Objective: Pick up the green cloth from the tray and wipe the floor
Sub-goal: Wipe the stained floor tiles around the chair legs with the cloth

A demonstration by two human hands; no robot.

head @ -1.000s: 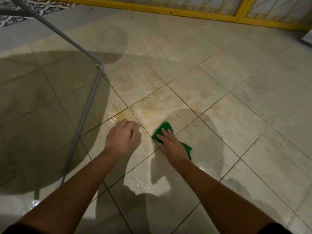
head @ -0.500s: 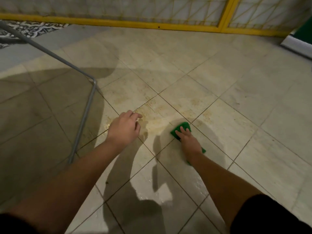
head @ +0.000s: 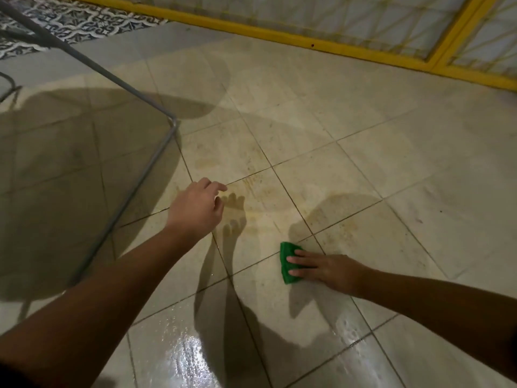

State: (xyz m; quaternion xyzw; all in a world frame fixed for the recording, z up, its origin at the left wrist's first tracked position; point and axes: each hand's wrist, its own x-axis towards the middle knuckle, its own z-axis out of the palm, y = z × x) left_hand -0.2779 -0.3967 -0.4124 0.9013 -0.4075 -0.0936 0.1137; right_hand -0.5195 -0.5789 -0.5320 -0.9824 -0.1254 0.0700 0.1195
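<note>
A folded green cloth (head: 288,264) is lying on the tiled floor (head: 363,135), across a grout line in the near middle. The right hand (head: 331,269) is pressing it down with flat, straight fingers, not gripping. The left hand (head: 197,212) is hanging relaxed above the tiles, holding nothing. A grey metal frame (head: 152,163) is standing at the left. Bare tile is stretching to the yellow rail (head: 279,32) along the far edge.

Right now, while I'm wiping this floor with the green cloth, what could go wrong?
The floor tiles nearest you shine wet, so a bracing palm could slip. Your right hand presses the green cloth with flat fingers only, so it might slide out. The yellowish stains lie beyond the cloth and could be missed.
</note>
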